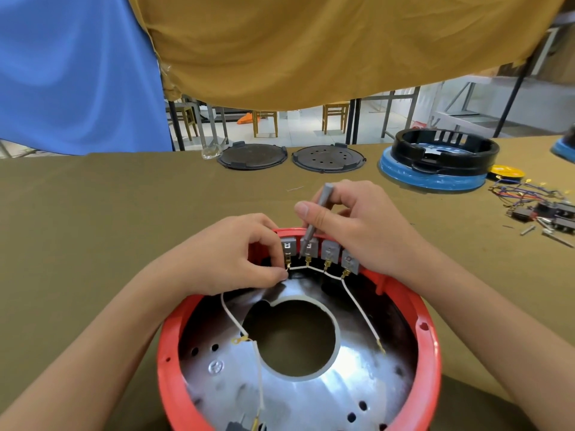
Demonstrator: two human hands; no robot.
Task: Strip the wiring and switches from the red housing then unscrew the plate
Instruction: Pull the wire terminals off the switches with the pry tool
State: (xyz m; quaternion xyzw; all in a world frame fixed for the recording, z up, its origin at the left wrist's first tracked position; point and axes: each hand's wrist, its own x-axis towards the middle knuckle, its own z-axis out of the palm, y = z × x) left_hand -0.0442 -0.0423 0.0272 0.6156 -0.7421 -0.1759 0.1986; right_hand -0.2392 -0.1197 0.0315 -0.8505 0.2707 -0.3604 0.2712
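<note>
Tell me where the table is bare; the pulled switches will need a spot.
Bare cloth lies left of the red housing, beyond the left hand, and between the right hand and the two dark round plates. Right of it is crowded: loose wires and switches.

A red housing [431, 353] is seen on a table covered in olive-brown cloth [93, 213]. Inside the housing a shiny silver plate [311, 399] is set, dotted with dark round holes. Grey switches [329, 251] with brass-yellow terminals are lined along the housing's far wall, linked by white wiring [231, 318]. A grey tool [319, 209] is held above the switches. Beyond the housing, two dark grey discs [252, 156] are laid, the right one patterned with holes. To the housing's far right, a black ring [445, 150] is stacked on a blue base [432, 178]. Blue [71, 73] and mustard drapes [311, 42] are hung behind.
</note>
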